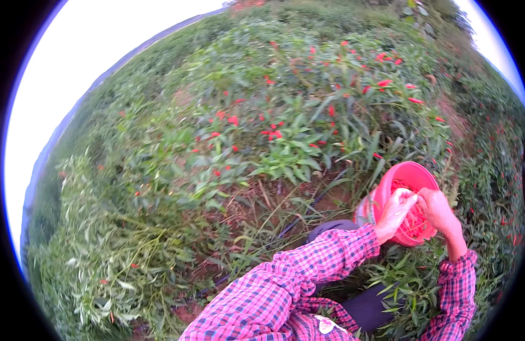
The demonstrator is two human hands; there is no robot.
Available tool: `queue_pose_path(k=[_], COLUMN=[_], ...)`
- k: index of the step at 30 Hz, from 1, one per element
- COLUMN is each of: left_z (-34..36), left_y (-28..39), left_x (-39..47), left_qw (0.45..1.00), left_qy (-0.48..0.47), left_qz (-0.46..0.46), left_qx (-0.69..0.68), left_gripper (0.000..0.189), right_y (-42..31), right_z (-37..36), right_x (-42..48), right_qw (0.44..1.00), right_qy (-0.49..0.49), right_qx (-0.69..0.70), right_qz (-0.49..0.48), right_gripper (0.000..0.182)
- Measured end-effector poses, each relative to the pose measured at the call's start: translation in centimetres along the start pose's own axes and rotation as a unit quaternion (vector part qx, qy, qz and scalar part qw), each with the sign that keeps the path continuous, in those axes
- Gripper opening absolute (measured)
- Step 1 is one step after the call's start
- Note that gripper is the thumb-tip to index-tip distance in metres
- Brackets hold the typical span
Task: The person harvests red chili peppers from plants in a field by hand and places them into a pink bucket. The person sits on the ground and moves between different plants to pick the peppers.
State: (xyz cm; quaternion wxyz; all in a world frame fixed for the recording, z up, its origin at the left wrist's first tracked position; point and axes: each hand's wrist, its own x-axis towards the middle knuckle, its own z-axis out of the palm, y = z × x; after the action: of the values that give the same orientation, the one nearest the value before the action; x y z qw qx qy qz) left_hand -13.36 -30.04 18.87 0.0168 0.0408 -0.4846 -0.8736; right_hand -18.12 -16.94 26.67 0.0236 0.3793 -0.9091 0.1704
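Observation:
Both hands meet over a pink plastic bucket, which stands tilted among the plants at the right. Red chili peppers lie inside it. My left hand is at the bucket's near left side, its thumb and fingers pinched together above the peppers. From the right comes my right hand, bent at the wrist, with its fingertips close to the left ones. Whether anything small is between the fingers cannot be seen. Chili plants with green leaves and red fruit grow in front of me.
More ripe chilies hang on the plants farther off. A thin dark hose runs along the soil among grass and dry stalks. My dark-trousered leg is bent close to the bucket, with leaves around it. Flattened, paler foliage lies at the left.

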Motion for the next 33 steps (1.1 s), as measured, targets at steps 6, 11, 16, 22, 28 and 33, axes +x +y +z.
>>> queue_pose_path(k=[6,11,16,22,28,33], left_z=[-8.4,-12.7,-16.0,-19.1,-26.2,-30.5], left_y=[4.3,6.9,10.2,12.5,11.4,15.8], left_x=[-5.4,-10.3,-16.5,-23.4,-25.1,-22.6], left_qw=[0.999,0.998,0.995,0.991,0.975,0.904], left_qy=[-0.007,0.004,-0.077,-0.062,0.152,0.37], left_qz=[0.029,0.037,0.0,-0.036,0.083,0.123], left_qx=[-0.023,0.058,0.061,-0.111,0.14,0.173], left_gripper=[0.015,0.014,0.02,0.024,0.039,0.083], right_y=[-10.3,-16.2,-21.0,-25.5,-28.6,-28.6], right_z=[2.9,3.3,3.6,4.7,6.7,9.7], right_x=[1.6,1.9,1.0,1.2,4.1,7.5], right_qw=[0.997,0.985,0.951,0.85,0.702,0.629], right_qy=[-0.063,-0.118,-0.169,-0.325,-0.283,-0.237], right_qx=[0.029,0.062,0.167,0.389,0.654,0.739], right_qz=[-0.04,-0.113,-0.198,-0.146,-0.011,0.036], right_gripper=[0.022,0.022,0.022,0.023,0.021,0.016])
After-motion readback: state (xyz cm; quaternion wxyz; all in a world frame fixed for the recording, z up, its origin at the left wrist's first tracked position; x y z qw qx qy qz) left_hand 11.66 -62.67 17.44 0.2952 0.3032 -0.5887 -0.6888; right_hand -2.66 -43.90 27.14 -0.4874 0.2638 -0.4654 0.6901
